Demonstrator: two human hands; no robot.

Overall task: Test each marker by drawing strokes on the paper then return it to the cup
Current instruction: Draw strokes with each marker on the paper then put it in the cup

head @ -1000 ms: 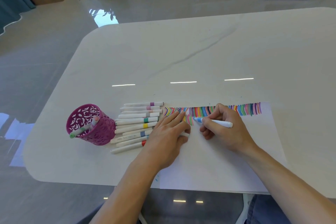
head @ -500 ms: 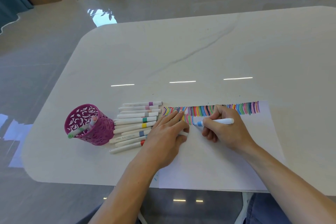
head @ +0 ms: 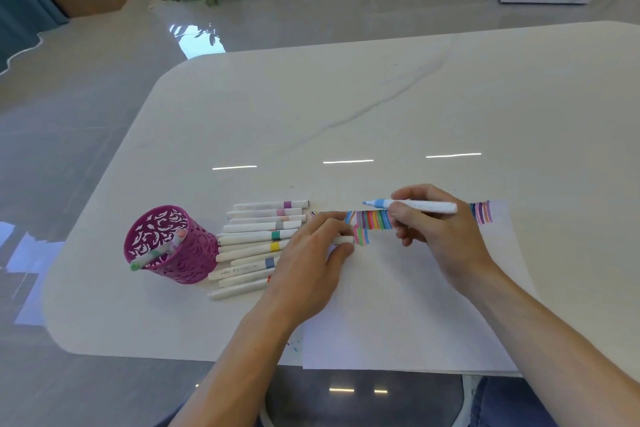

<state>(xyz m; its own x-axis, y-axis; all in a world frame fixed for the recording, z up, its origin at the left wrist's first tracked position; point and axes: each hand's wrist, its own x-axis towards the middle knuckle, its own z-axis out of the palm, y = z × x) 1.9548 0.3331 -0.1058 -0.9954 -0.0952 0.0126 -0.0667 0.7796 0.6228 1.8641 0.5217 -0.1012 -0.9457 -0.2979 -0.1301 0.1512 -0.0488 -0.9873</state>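
Two-handed: pinches blue marker (head: 420,206) in right hand (head: 446,243) fingers (head: 401,217) over paper (head: 398,308), white cap (head: 343,240) in left hand (head: 308,263) fingers (head: 330,222).

Left grip (head: 311,255) lies palm-down, thumb and fingers pinching; right grip (head: 434,230) curled closed.

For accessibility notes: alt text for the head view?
A right hand holds an uncapped blue marker by coloured strokes along the far edge of a paper, while the left hand pinches a white cap. Left of them lie a row of markers and a purple cup holding two more.
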